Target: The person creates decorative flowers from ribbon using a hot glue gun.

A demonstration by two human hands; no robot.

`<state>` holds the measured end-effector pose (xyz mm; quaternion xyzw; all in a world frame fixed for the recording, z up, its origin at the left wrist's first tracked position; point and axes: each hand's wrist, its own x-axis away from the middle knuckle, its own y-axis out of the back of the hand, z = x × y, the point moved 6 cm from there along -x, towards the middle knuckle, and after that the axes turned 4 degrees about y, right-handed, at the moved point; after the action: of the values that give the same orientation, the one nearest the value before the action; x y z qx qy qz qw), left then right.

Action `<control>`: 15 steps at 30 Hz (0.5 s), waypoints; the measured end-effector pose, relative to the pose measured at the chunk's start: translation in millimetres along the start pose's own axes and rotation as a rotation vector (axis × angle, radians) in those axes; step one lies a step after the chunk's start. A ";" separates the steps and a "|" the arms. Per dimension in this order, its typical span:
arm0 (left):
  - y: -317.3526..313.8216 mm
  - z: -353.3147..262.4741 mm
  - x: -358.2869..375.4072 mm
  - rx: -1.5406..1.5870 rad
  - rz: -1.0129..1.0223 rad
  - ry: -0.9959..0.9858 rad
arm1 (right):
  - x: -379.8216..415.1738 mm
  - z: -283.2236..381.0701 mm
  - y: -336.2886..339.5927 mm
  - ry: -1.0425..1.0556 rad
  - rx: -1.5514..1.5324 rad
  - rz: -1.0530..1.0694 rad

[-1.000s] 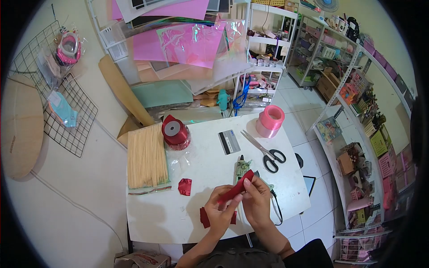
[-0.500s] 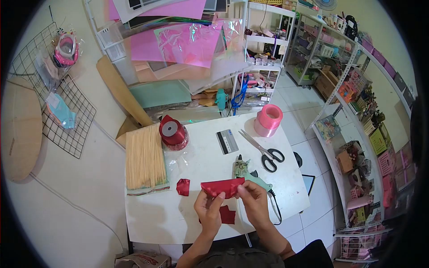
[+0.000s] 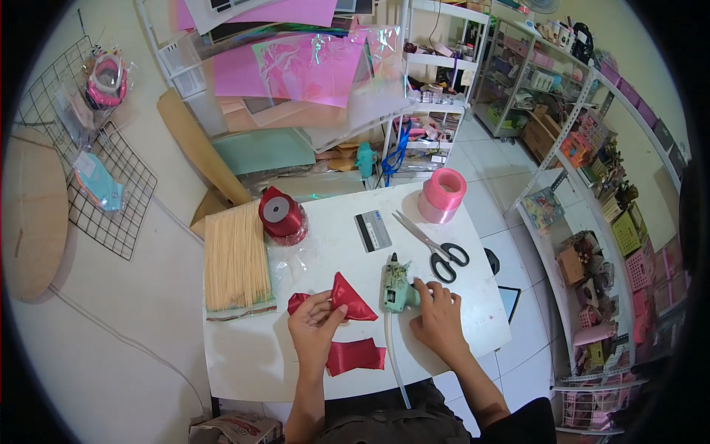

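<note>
A folded piece of red satin ribbon (image 3: 353, 300), now a pointed triangle, is pinched between the thumb and fingers of my left hand (image 3: 313, 324). My right hand (image 3: 439, 317) has its fingers curled over the handle of a mint-green hot glue gun (image 3: 395, 296), which lies on the table with its dark nozzle pointing away. A long whitish glue stick (image 3: 394, 359) runs from the gun toward me. Below my left hand a flat red ribbon piece (image 3: 358, 357) lies on the table. Another small red piece (image 3: 296, 302) is partly hidden behind my left fingers.
On the white table (image 3: 244, 359) stand a red ribbon roll (image 3: 283, 214) and pink ribbon rolls (image 3: 442, 196). Bamboo sticks (image 3: 235, 259) lie at left. A card (image 3: 373, 231) and black-handled scissors (image 3: 436, 248) lie beyond the gun. Shelves (image 3: 543, 222) line the right.
Both hands held the red ribbon piece before. My right hand has let go and moved right onto the glue gun. My left hand has shifted left with the piece, now folded into a triangle.
</note>
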<state>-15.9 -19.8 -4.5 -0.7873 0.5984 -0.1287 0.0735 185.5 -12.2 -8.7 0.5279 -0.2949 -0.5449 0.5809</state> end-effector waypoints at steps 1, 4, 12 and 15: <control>-2.8 -2.6 1.4 -0.028 0.017 0.003 | -5.4 0.0 -4.5 -0.008 0.030 0.067; -6.4 -9.0 4.7 -0.053 0.019 0.003 | -10.1 -5.3 -17.7 -0.006 -0.008 0.127; -2.3 -3.6 2.4 -0.039 0.031 0.054 | 3.0 -6.4 42.0 -0.005 -0.367 -0.198; -8.4 -1.3 3.6 -0.014 0.046 0.064 | 7.8 -8.1 53.2 0.121 -0.629 -0.210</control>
<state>-7.7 -20.9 -0.5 -0.7694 0.6193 -0.1477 0.0517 211.9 -25.3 37.0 0.3818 -0.0212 -0.6335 0.6726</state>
